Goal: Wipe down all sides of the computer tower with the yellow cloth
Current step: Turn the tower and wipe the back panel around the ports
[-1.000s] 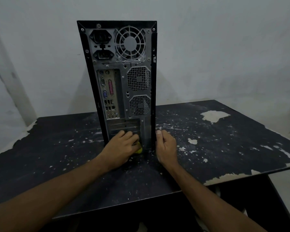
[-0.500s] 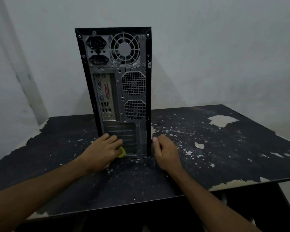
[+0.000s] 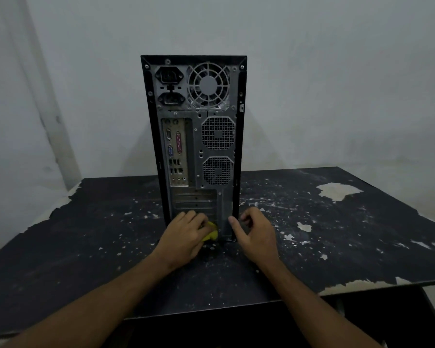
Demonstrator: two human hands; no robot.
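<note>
**Low on the back panel, cloth bunched tight**

The computer tower [image 3: 194, 146] stands upright near the middle of the black table [image 3: 337, 234], its back panel facing us — power sockets and fan grille up top, ports down the left, two mesh vents on the right. The yellow cloth [image 3: 211, 233] is down at the very foot of that panel, balled up under the left hand [image 3: 186, 237], whose fingers curl over and grip it, only a small wad showing. The right hand [image 3: 255, 233] sits at the tower's lower right edge, fingers loosely curled, thumb against the panel, holding nothing that I can see — bracing, by the look of it.

To do this well, I'd say spread the cloth flatter so more of it meets metal, work in upward strokes and go gently over the slot covers and mesh, where fabric could snag. Keep that right hand steadying; a tall case could rock under a push. The other sides can't be judged from here.
</note>
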